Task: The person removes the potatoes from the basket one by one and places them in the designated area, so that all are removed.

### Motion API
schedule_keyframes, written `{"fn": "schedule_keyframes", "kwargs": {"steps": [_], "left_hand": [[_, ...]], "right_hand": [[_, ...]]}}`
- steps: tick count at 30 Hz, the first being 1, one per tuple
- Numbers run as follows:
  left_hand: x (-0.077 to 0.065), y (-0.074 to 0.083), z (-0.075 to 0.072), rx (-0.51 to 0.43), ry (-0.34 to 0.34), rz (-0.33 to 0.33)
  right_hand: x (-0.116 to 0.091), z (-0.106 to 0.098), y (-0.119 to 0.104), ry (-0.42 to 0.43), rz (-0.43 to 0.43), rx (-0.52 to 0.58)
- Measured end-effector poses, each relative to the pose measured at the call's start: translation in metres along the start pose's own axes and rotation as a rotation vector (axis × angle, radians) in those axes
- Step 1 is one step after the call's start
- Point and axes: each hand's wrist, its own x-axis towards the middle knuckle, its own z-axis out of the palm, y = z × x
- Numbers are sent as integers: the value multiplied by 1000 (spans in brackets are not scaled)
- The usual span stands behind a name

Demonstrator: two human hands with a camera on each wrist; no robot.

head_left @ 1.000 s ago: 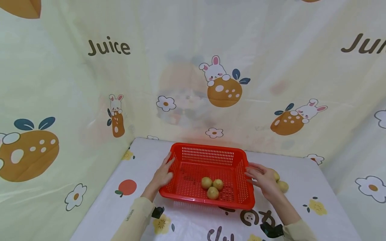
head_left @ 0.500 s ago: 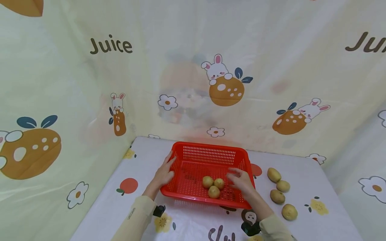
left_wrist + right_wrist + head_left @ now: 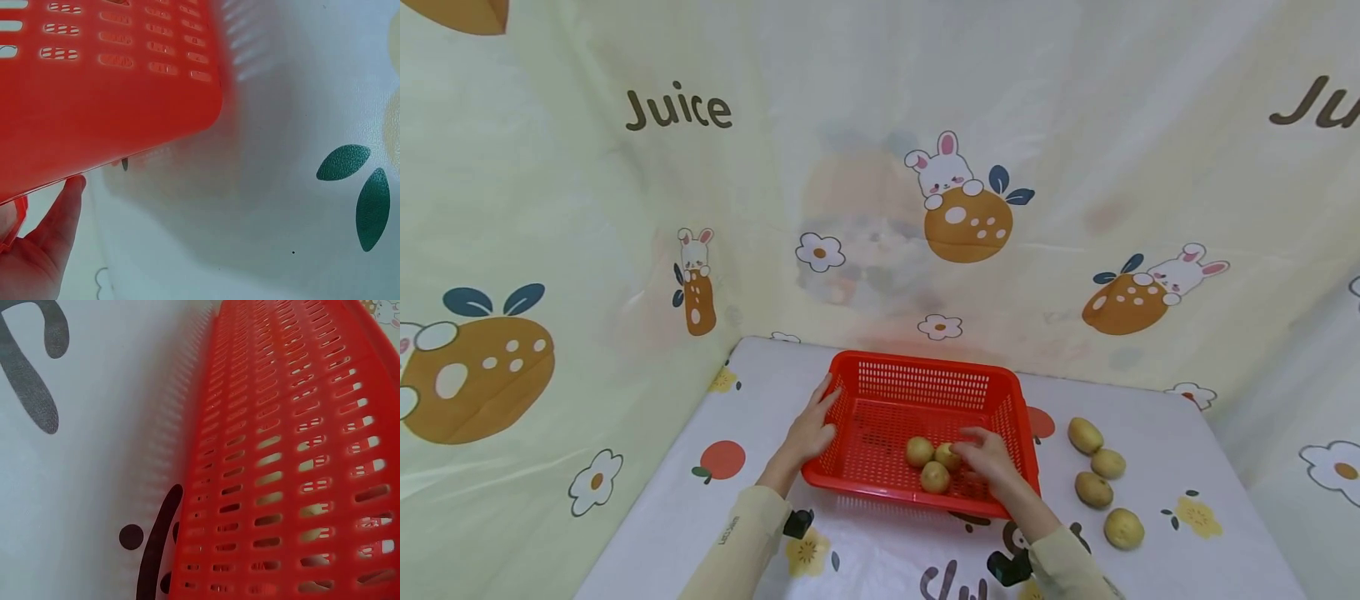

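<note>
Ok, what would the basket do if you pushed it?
The basket probably wouldn't tip, being wide and low. Its walls are full of holes, so it's likely light and might slide easily. The potatoes inside may roll, since they're roundish.

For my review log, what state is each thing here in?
Basket: upright, open on top.
Potatoes inside: three, clustered together.
Potatoes outside: four, lying loose right of the basket.
Left grip: at the basket's left rim, fingers fairly straight.
Right grip: in the basket, at its rightmost potato; whether closed is unclear.
Cloth: printed, spread flat.
Backdrop: hanging, creased.
</note>
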Motion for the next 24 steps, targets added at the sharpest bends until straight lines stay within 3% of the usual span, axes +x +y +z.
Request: {"fn": "schedule_keyframes", "kwargs": {"steps": [12, 24], "left_hand": [[0, -1, -1, 5, 2, 6], [-1, 4, -2, -11, 6, -7]], "right_hand": [[10, 8, -2, -22, -20, -11], [15, 14, 0, -66, -59, -147]]}}
